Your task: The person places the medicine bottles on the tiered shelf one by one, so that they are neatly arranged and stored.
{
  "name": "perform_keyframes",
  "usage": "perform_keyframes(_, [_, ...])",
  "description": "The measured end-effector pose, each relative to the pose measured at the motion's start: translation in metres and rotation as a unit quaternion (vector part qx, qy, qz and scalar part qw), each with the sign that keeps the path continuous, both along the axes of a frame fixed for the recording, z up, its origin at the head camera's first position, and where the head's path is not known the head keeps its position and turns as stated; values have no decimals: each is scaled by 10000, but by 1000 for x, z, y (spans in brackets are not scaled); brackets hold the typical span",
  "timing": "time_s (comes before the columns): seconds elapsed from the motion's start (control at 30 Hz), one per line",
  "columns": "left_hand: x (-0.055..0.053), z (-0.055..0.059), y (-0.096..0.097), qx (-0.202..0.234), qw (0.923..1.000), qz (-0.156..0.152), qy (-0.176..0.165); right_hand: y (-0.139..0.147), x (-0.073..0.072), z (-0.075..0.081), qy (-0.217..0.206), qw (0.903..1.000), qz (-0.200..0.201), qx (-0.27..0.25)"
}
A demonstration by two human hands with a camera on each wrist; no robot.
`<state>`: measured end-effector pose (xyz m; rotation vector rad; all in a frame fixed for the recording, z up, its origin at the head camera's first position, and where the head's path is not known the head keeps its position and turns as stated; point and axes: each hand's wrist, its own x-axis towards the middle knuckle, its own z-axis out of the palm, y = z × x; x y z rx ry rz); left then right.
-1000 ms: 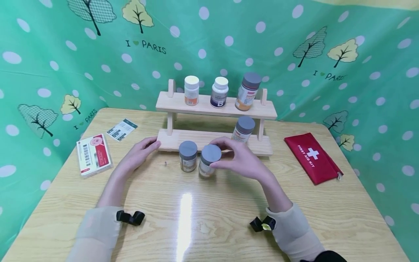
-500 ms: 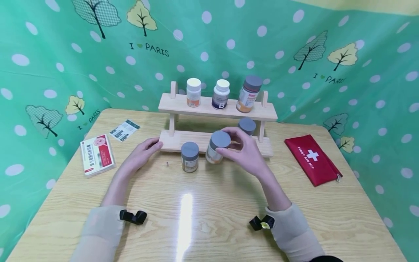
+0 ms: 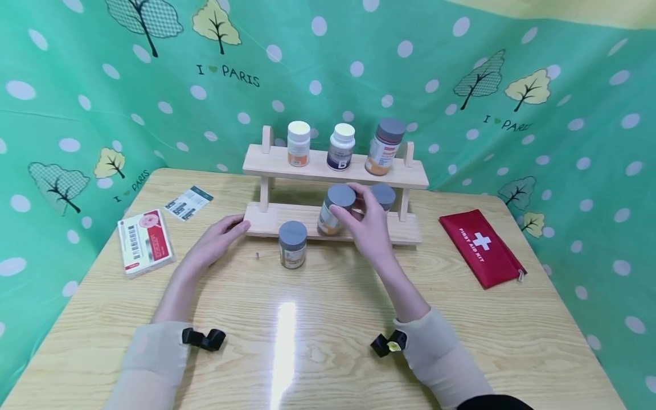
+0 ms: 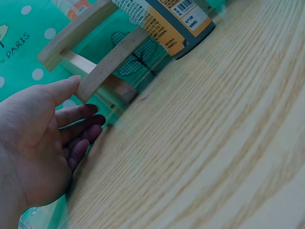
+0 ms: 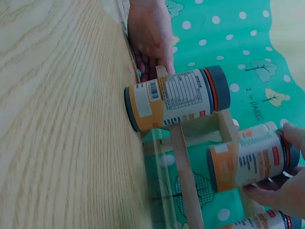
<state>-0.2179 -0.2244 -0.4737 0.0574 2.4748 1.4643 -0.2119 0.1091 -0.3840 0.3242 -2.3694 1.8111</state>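
Right hand (image 3: 370, 228) gripping a grey-capped bottle (image 3: 334, 209) by its lid, held tilted just above the lower shelf of the wooden rack (image 3: 287, 219), left hand (image 3: 217, 242) with relaxed fingers touching the rack's left end, second grey-capped bottle (image 3: 292, 245) upright on the surface (image 3: 328, 341) in front of the rack

We record a green backdrop (image 3: 77, 85) patterned with white dots, yellow and hatched trees across the upper frame. The table (image 3: 328, 341) shows pale wood grain; the shelf rack (image 3: 287, 219) at centre is light wood. The held bottle (image 3: 333, 210) and the standing bottle (image 3: 292, 245) have grey caps and orange-white labels. At right lies a red pouch (image 3: 482, 247) bearing a white cross; at left a red-and-white box (image 3: 144, 242).
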Motion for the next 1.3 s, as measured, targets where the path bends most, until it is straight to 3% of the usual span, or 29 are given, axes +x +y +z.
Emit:
perform_keyframes(0.67, [2, 2, -2, 103, 9999, -7, 121, -17, -9, -6, -94, 9978, -283, 597])
perform_keyframes(1.3, [2, 2, -1, 69, 9999, -5, 98, -13, -10, -6, -371, 9965, -108, 736])
